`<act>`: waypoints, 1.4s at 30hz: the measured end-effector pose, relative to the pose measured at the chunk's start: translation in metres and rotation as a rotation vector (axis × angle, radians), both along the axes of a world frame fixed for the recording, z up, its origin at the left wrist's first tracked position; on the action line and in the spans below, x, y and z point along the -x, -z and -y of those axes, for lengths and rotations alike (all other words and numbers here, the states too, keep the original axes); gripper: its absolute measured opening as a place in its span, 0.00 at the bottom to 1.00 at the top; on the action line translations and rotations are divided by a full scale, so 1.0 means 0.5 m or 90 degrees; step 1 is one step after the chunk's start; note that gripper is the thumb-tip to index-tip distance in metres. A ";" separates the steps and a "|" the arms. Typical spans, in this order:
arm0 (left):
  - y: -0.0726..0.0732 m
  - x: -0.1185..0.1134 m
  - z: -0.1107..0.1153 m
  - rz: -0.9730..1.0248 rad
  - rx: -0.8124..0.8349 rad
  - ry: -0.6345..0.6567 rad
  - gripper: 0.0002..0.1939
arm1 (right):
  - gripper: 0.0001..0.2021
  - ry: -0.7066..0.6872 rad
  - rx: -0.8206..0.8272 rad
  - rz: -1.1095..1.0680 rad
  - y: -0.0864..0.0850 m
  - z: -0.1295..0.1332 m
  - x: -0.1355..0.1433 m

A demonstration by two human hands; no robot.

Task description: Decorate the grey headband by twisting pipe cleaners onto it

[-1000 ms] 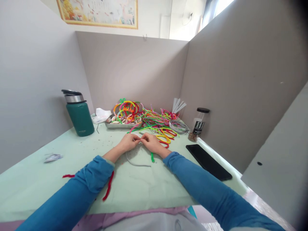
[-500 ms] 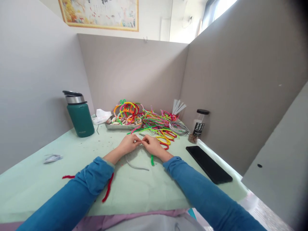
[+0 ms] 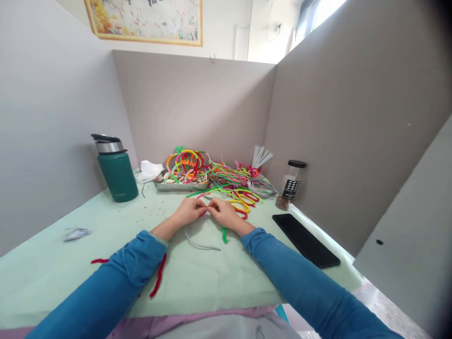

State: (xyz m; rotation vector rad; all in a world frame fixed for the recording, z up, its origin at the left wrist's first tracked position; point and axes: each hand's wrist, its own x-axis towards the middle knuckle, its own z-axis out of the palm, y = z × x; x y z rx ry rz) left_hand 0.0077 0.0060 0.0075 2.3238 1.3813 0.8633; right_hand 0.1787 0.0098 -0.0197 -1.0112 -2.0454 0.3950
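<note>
With my left hand (image 3: 191, 211) I pinch a red strip (image 3: 203, 214), mostly hidden, over the table (image 3: 212, 280) near a grey wire (image 3: 205, 247). My right hand (image 3: 222, 213) meets it, fingertips narrowed; contents unclear.

Bright, soft daylight, the upper-right window (image 3: 323, 16) blown out to white.
A diagonal shadow darkens the right of the back panel (image 3: 194, 99); a faint one lies left of the green bottle (image 3: 118, 176). Wide-angle distortion stretches the edges, the upper-right corner falls black, and fine detail at the fingers (image 3: 200, 205) is soft.
</note>
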 end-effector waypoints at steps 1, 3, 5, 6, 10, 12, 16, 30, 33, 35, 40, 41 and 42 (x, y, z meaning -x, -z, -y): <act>-0.001 0.000 0.001 0.015 0.016 0.003 0.12 | 0.04 -0.003 -0.001 -0.003 -0.001 0.001 0.000; -0.002 -0.001 0.003 0.052 0.060 0.001 0.13 | 0.05 -0.012 -0.003 -0.010 -0.003 0.004 -0.001; -0.003 -0.003 0.005 0.095 0.118 -0.011 0.13 | 0.05 -0.017 -0.004 -0.015 -0.005 0.005 -0.002; -0.003 -0.003 0.005 0.115 0.150 -0.015 0.14 | 0.05 -0.018 -0.006 -0.016 -0.006 0.005 -0.002; 0.002 0.003 0.000 0.184 0.266 0.022 0.16 | 0.05 -0.032 -0.018 -0.017 -0.005 0.006 -0.002; 0.004 0.008 -0.003 0.213 0.310 0.057 0.17 | 0.05 -0.047 -0.018 -0.020 -0.004 0.008 -0.001; 0.003 0.015 -0.003 0.224 0.366 0.091 0.16 | 0.04 -0.079 -0.014 -0.023 -0.006 0.012 -0.001; 0.007 0.017 -0.003 0.216 0.383 0.104 0.17 | 0.05 -0.081 -0.001 -0.014 -0.006 0.007 -0.003; 0.008 0.019 -0.005 0.221 0.388 0.109 0.15 | 0.05 -0.079 0.003 -0.020 -0.004 0.005 -0.004; 0.006 0.018 -0.003 0.221 0.390 0.113 0.14 | 0.05 -0.082 0.009 -0.026 -0.004 0.005 -0.004; 0.002 0.012 0.001 0.182 0.352 0.073 0.13 | 0.04 -0.084 0.020 -0.037 -0.007 0.005 -0.003; 0.002 0.011 0.002 0.170 0.340 0.063 0.13 | 0.04 -0.083 0.023 -0.037 -0.008 0.006 -0.003; 0.002 0.010 0.002 0.159 0.327 0.054 0.13 | 0.04 -0.084 0.024 -0.037 -0.008 0.005 -0.002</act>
